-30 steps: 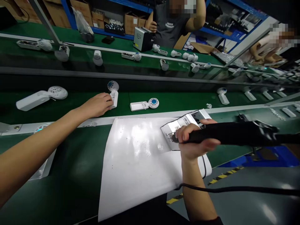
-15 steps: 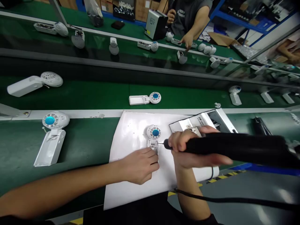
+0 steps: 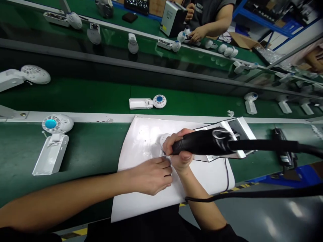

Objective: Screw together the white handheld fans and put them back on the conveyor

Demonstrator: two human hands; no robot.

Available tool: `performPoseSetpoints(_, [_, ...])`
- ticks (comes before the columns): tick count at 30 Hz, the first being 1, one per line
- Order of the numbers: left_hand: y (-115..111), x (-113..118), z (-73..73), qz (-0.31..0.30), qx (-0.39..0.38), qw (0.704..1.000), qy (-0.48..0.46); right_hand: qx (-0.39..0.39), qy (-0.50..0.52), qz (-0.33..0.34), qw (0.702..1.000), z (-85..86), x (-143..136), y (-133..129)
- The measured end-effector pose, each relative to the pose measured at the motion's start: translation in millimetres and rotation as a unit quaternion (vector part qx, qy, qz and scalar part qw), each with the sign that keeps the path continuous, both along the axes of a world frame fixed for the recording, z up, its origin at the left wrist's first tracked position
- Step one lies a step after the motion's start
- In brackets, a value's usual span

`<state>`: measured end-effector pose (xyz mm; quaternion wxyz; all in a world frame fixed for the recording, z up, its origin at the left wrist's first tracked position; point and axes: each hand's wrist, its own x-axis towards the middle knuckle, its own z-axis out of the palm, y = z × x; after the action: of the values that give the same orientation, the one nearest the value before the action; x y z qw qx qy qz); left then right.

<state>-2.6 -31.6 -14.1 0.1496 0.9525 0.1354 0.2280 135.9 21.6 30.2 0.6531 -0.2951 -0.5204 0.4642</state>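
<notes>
On a white sheet (image 3: 136, 151) lies a small white handheld fan (image 3: 164, 137), mostly covered by my two hands. My left hand (image 3: 155, 176) is closed over its handle part, with the fingers curled and the grip partly hidden. A black corded electric screwdriver (image 3: 202, 141) lies in my right hand (image 3: 180, 151), fingers wrapped round its front end. Its tip is hidden behind the right hand, close to the fan's hinge. Another white fan (image 3: 50, 144) with a blue centre and an open handle shell rests on the green bench to the left.
A white-and-black box-shaped device (image 3: 242, 129) sits on the sheet's right side. Beyond the white rail (image 3: 113, 117), a green belt carries more fans, including an opened fan (image 3: 141, 103). Across the line a co-worker's hand (image 3: 198, 34) handles fans. The screwdriver's black cord (image 3: 310, 150) runs right.
My right hand and the screwdriver have moved left and now cover most of the fan. My left hand stays in place. Fans on the near belt have shifted left; the co-worker's hand has moved.
</notes>
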Motion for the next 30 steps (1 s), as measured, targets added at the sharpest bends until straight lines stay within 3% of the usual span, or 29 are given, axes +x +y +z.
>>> performPoseSetpoints(6, [-0.4, -1.5, -3.8, -0.003, -0.012, 1.000, -0.009, -0.003, -0.016, -0.019, 1.000, -18.1, -3.8, -4.1])
performPoseSetpoints(10, [-0.9, -3.0, -2.6, -0.003, 0.001, 1.000, -0.001, 0.024, -0.024, -0.007, 0.999, 1.5, 3.5, -4.3])
performPoseSetpoints(12, [-1.4, -3.2, -0.7, -0.001, 0.005, 1.000, 0.007, 0.084, -0.023, -0.075, 0.993, 21.6, 21.4, -1.6])
performPoseSetpoints(15, [-2.1, -3.3, 1.4, -0.006, -0.007, 1.000, 0.012, 0.181, -0.057, -0.245, 0.951, 50.0, 60.3, 8.6])
performPoseSetpoints(18, [-2.7, -3.5, 1.9, -0.006, -0.017, 1.000, 0.015, 0.180, -0.073, -0.314, 0.929, 62.0, 91.2, 19.3])
performPoseSetpoints(22, [-2.7, -3.8, 3.0, -0.007, -0.012, 1.000, 0.024, 0.155, -0.068, -0.292, 0.941, 60.0, 98.3, 18.7])
performPoseSetpoints(26, [-1.6, -3.6, 5.0, -0.010, -0.011, 0.999, 0.033, 0.103, -0.024, -0.167, 0.980, 56.7, 76.2, 4.1])
performPoseSetpoints(30, [-1.2, -3.0, 4.8, -0.004, -0.010, 1.000, 0.022, 0.061, 0.011, -0.091, 0.994, 48.6, 48.4, -4.5])
